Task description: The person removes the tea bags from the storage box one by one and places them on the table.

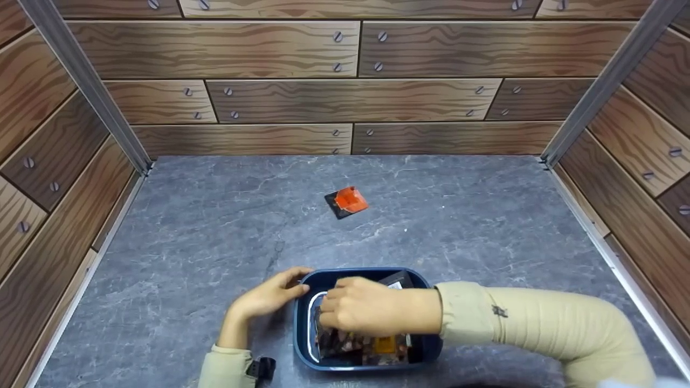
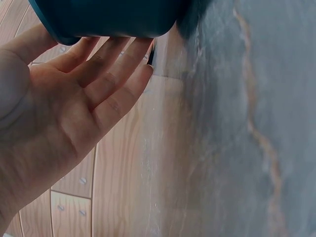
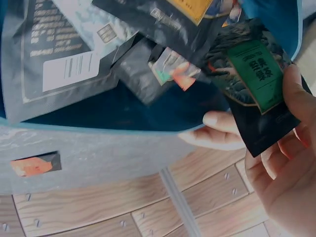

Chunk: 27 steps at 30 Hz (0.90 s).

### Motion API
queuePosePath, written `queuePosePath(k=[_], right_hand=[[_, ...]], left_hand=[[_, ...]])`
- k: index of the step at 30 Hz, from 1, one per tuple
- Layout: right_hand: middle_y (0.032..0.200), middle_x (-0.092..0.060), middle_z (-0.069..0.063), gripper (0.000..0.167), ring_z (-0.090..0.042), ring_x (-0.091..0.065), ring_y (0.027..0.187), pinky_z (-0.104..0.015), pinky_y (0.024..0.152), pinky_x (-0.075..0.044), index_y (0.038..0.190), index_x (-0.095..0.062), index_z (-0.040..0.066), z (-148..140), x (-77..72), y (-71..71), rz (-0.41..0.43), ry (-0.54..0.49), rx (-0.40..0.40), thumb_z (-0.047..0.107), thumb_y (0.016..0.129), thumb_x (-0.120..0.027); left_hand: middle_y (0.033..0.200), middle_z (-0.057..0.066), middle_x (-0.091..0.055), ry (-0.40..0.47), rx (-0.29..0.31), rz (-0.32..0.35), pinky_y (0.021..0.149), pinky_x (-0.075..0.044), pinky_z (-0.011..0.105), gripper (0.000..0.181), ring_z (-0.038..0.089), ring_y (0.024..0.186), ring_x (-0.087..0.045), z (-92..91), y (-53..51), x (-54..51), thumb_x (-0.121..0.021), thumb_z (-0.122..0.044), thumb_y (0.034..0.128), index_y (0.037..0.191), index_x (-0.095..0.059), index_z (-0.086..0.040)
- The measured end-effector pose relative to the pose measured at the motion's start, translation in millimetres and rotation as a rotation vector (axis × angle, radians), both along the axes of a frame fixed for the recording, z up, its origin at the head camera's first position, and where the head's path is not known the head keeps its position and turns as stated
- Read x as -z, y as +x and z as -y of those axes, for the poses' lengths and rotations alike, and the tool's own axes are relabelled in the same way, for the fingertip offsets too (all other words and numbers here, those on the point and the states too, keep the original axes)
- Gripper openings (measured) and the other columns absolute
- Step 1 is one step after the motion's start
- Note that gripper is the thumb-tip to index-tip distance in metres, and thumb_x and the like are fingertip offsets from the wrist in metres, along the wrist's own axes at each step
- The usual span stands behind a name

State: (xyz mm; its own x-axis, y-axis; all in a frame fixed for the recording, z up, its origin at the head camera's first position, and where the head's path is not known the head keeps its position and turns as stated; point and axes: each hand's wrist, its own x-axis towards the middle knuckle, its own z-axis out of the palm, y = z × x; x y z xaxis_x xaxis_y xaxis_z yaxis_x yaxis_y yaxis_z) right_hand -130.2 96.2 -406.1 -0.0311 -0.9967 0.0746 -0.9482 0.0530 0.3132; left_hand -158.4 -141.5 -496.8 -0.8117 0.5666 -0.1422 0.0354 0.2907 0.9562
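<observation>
A grey tabletop (image 1: 188, 231), streaked with pale veins, spread between 3 walls patterned as wood planks: a back wall (image 1: 280, 48), a left wall (image 1: 64, 129) and a right wall (image 1: 633, 124). Slotted screw heads (image 1: 338, 36) showed near the plank ends, many in pairs. 2 grey metal strips (image 1: 89, 81) ran down the rear corners to the tabletop. Pale edging (image 1: 593, 221) lined both sides, and 2 tiny white specks (image 1: 405, 230) lay right of the middle. A brownish vein (image 2: 252, 98) crossed the surface in the left wrist view.
</observation>
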Motion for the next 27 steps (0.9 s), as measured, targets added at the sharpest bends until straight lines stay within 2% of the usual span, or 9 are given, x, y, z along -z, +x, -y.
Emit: queuePosePath(k=[5, 9, 15, 19, 22, 27], right_hand=[[0.084, -0.065, 0.008, 0.023, -0.008, -0.056, 0.072, -0.02, 0.063, -0.043, 0.091, -0.066, 0.018, -7, -7.3, -9.4, 0.152, -0.077, 0.053, 0.04, 0.088, -0.071], [0.086, -0.068, 0.007, 0.02, -0.009, -0.06, 0.075, -0.021, 0.067, -0.049, 0.094, -0.067, 0.016, -12, -11.6, -17.8, 0.292, -0.165, 0.099, 0.032, 0.087, -0.075], [0.086, -0.07, 0.001, 0.018, -0.012, -0.065, 0.075, -0.02, 0.072, -0.054, 0.095, -0.066, 0.011, -22, -19.3, -35.5, 0.45, -0.328, 0.161, 0.026, 0.088, -0.075], [0.088, -0.071, -0.001, 0.017, -0.015, -0.067, 0.077, -0.025, 0.072, -0.056, 0.095, -0.066, 0.01, -30, -25.6, -51.0, 0.517, -0.405, 0.271, 0.024, 0.089, -0.074], [0.091, -0.072, -0.003, 0.017, -0.017, -0.067, 0.081, -0.03, 0.073, -0.057, 0.097, -0.067, 0.01, -37, -28.6, -63.0, 0.548, -0.44, 0.385, 0.023, 0.089, -0.074], [0.096, -0.072, -0.006, 0.019, -0.02, -0.068, 0.085, -0.031, 0.074, -0.058, 0.102, -0.066, 0.009, -50, -28.0, -85.3, 0.636, -0.502, 0.576, 0.021, 0.09, -0.073]], left_hand=[[0.134, 0.018, -0.057, 0.004, 0.005, 0.001, 0.109, -0.037, 0.049, 0.042, 0.032, 0.124, -0.053, 0.0, 0.3, -0.8, -0.053, -0.015, 0.1025, 0.139, -0.047, 0.004], [0.136, 0.019, -0.055, 0.003, 0.012, 0.0, 0.11, -0.036, 0.049, 0.042, 0.032, 0.125, -0.052, -0.1, 0.7, -1.6, -0.053, -0.016, 0.1028, 0.14, -0.047, 0.003], [0.134, 0.019, -0.057, 0.007, 0.018, 0.002, 0.108, -0.04, 0.047, 0.041, 0.031, 0.121, -0.055, 0.4, 0.8, -1.5, -0.051, -0.014, 0.1032, 0.14, -0.047, 0.005], [0.131, 0.019, -0.058, 0.004, 0.013, 0.006, 0.107, -0.04, 0.048, 0.04, 0.031, 0.119, -0.056, 0.0, 0.4, -1.1, -0.051, -0.014, 0.1032, 0.139, -0.048, 0.004], [0.131, 0.018, -0.058, -0.013, 0.007, 0.007, 0.108, -0.039, 0.049, 0.04, 0.031, 0.12, -0.055, -0.6, -0.2, -1.1, -0.052, -0.016, 0.1034, 0.139, -0.048, 0.003], [0.133, 0.018, -0.057, -0.036, 0.0, 0.001, 0.109, -0.038, 0.05, 0.042, 0.031, 0.122, -0.054, -0.2, 0.2, -2.0, -0.052, -0.017, 0.1035, 0.14, -0.048, 0.003]])
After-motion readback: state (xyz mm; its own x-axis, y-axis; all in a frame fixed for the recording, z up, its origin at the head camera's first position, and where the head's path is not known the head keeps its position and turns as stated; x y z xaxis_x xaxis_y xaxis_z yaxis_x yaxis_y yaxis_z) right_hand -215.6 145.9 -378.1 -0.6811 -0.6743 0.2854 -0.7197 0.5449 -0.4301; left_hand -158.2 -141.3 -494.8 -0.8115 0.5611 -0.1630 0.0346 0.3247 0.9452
